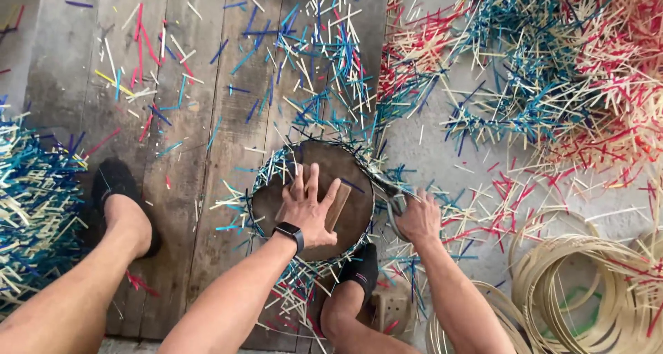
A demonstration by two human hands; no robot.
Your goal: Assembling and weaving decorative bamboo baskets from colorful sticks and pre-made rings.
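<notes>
The left hand (309, 207) presses flat, fingers spread, on the round woven basket base (314, 198); the right hand (416, 218), at its three o'clock rim, clamps shears (391, 194).

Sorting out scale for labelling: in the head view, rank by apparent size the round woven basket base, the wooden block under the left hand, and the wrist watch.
1. Round woven basket base, clearly largest.
2. Wooden block, partly hidden under the left hand.
3. Wrist watch, smallest.

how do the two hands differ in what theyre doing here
The left hand lies flat, fingers spread, on a wooden block atop the round form; the right hand is curled around a tool at its rim. The left wrist wears a black watch; the right is bare. Both are ungloved.
</notes>
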